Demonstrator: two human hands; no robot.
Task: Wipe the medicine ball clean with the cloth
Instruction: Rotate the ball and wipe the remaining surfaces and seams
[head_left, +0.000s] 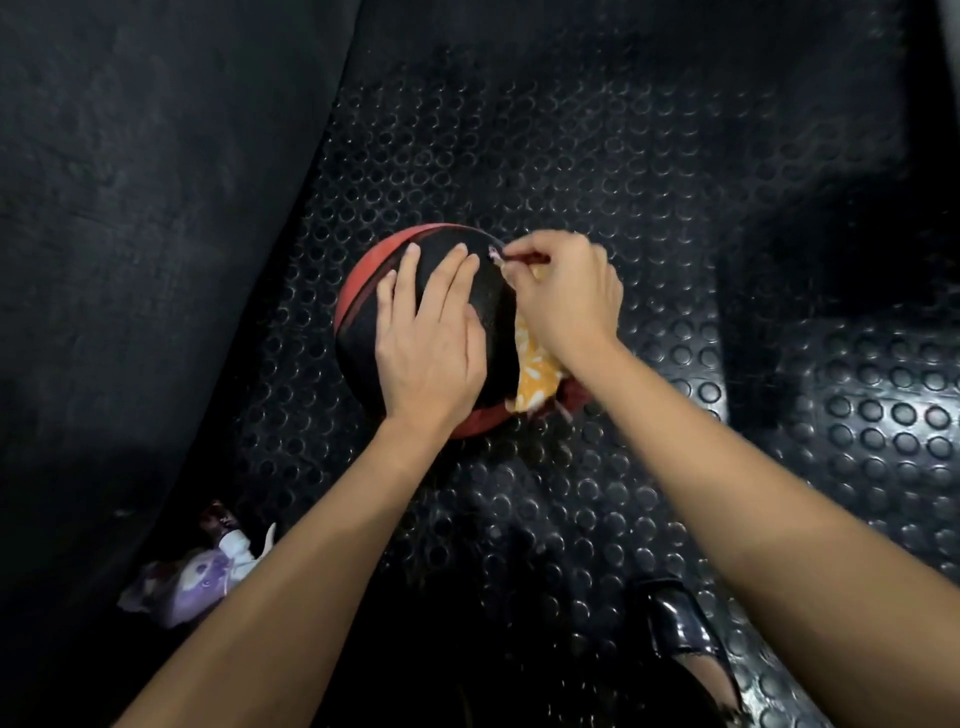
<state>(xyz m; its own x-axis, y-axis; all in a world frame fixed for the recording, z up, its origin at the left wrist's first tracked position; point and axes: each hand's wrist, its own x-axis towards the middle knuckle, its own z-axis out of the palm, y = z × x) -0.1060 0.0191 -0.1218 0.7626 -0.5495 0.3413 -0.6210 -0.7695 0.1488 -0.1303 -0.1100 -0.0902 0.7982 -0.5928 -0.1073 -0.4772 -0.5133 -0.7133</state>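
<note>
Medicine ball (363, 312): black with red bands, resting on the floor at mid-frame; no writing legible on it.
Left hand (431, 338): laid flat on top of the ball, fingers straight and slightly spread, pressing the black panel.
Right hand (566, 296): fingers curled, pinching the cloth at the ball's upper right edge.
Cloth (535, 371): orange-yellow with pale patterning and a dark red portion, hanging down the ball's right side between ball and right wrist.
Floor (597, 171): black rubber matting with raised round studs, glossy at the right.
Dark padded surface (156, 208): smooth black, rising along the left of the matting.
Purple-and-white bundle (197, 582): crumpled fabric lying on the floor at lower left, near the left forearm; any print unreadable.
Lighting: dim, corners in shadow.
</note>
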